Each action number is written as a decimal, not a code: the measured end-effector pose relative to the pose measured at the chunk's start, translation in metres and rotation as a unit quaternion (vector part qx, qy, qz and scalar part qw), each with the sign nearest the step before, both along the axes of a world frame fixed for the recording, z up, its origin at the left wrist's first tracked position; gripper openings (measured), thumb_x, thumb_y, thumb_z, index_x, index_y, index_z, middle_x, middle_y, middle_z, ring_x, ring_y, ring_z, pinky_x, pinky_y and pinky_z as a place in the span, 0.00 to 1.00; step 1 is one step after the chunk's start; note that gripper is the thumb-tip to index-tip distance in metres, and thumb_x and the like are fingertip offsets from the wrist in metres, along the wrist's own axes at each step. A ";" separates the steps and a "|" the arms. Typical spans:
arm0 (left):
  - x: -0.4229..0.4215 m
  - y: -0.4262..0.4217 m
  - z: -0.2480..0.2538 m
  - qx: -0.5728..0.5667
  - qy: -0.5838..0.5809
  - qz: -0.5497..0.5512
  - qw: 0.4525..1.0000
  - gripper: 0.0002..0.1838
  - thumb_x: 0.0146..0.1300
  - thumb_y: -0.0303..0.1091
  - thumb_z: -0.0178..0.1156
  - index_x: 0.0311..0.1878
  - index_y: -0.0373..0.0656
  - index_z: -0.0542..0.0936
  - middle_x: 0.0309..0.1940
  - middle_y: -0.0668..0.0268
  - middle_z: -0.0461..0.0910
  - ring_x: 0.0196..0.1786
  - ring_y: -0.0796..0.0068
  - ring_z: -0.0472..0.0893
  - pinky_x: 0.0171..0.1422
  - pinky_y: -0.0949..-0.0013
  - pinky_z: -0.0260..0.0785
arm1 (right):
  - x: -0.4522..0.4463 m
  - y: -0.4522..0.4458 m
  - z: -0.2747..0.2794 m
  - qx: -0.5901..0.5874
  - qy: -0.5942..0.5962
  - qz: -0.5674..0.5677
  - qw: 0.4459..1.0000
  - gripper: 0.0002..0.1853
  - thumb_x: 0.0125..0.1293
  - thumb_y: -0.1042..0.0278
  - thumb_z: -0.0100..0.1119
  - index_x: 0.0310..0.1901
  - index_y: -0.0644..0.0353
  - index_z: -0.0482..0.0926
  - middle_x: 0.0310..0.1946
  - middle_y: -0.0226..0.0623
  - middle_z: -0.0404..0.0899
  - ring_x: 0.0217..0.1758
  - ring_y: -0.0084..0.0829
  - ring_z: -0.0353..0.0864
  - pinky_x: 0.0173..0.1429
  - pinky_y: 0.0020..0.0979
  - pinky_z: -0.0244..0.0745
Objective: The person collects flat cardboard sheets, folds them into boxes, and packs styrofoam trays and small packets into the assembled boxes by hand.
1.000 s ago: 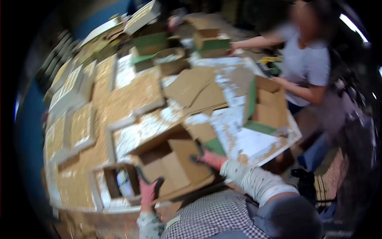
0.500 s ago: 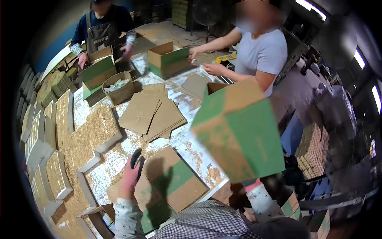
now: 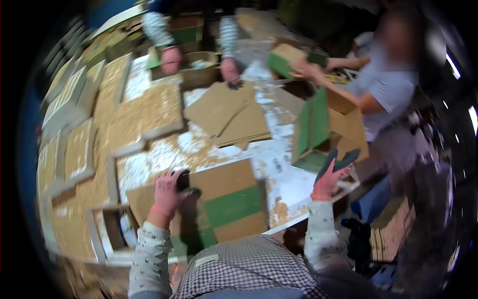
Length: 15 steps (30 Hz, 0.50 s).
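My left hand (image 3: 172, 192), in a pink glove with dark fingertips, is over the left part of a flat cardboard piece (image 3: 231, 202) with green bands. Its thumb and fingers are apart; whether it touches the cardboard is unclear. To the right, my right hand (image 3: 331, 177) is raised with fingers spread, holding nothing. Just beyond it, an open green and brown box (image 3: 311, 124) lies tilted on the table's right side, its opening facing right. My right fingertips overlap its lower edge in view; contact cannot be made out.
Stacked cardboard sheets (image 3: 226, 114) lie mid-table. Sawdust-covered trays (image 3: 159, 107) fill the left side, with a small open box (image 3: 119, 226) near the front edge. Across the table are a co-worker's gloved hands (image 3: 171, 60). A person at right (image 3: 393, 94) handles another box (image 3: 286, 57).
The green box in my right hand has gone down onto the table's right side, and that hand is off it. The far co-worker's hands have moved towards the cardboard sheets. The camera view has shifted.
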<state>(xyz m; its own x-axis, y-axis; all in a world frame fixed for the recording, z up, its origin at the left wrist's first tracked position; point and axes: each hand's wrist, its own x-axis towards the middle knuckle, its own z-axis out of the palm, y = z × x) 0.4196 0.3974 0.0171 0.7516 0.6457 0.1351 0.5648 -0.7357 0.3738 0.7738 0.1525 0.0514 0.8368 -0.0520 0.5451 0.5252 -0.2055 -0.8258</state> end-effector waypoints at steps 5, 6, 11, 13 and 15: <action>0.002 -0.042 0.143 0.105 -0.042 0.001 0.994 0.33 0.40 0.47 0.70 0.52 0.53 0.74 0.43 0.64 0.75 0.49 0.63 0.72 0.59 0.56 0.58 | -0.129 0.066 0.129 -0.474 -0.316 0.385 0.726 0.39 0.47 0.55 0.66 0.61 0.61 0.63 0.63 0.49 0.59 0.67 0.47 0.56 0.70 0.45 0.49; 0.003 -0.055 0.136 0.158 -0.058 0.028 0.985 0.31 0.40 0.47 0.69 0.52 0.53 0.74 0.45 0.65 0.75 0.51 0.63 0.72 0.62 0.53 0.56 | -0.139 0.078 0.123 -0.510 -0.386 0.414 0.647 0.41 0.48 0.43 0.62 0.58 0.65 0.66 0.56 0.49 0.67 0.62 0.45 0.63 0.66 0.38 0.57; -0.045 -0.123 0.091 0.257 -0.145 -0.018 0.955 0.20 0.48 0.41 0.61 0.46 0.50 0.77 0.49 0.66 0.74 0.58 0.66 0.70 0.68 0.42 0.48 | -0.125 0.122 0.113 -0.542 -0.347 0.485 0.593 0.37 0.55 0.47 0.58 0.59 0.67 0.63 0.51 0.49 0.73 0.47 0.42 0.76 0.52 0.36 0.70; -0.064 -0.158 0.097 0.189 -0.133 -0.109 0.967 0.16 0.49 0.39 0.58 0.44 0.51 0.77 0.47 0.68 0.75 0.57 0.68 0.72 0.66 0.46 0.55 | -0.147 0.155 0.136 -0.558 -0.354 0.417 0.624 0.36 0.57 0.49 0.57 0.59 0.68 0.62 0.49 0.49 0.75 0.47 0.42 0.78 0.50 0.35 0.73; -0.068 -0.167 0.134 0.124 -0.090 -0.283 0.947 0.16 0.48 0.39 0.58 0.42 0.52 0.77 0.44 0.69 0.76 0.52 0.69 0.75 0.63 0.58 0.63 | -0.161 0.188 0.128 -0.534 -0.340 0.455 0.626 0.35 0.57 0.50 0.57 0.60 0.66 0.62 0.48 0.46 0.77 0.48 0.40 0.78 0.51 0.33 0.72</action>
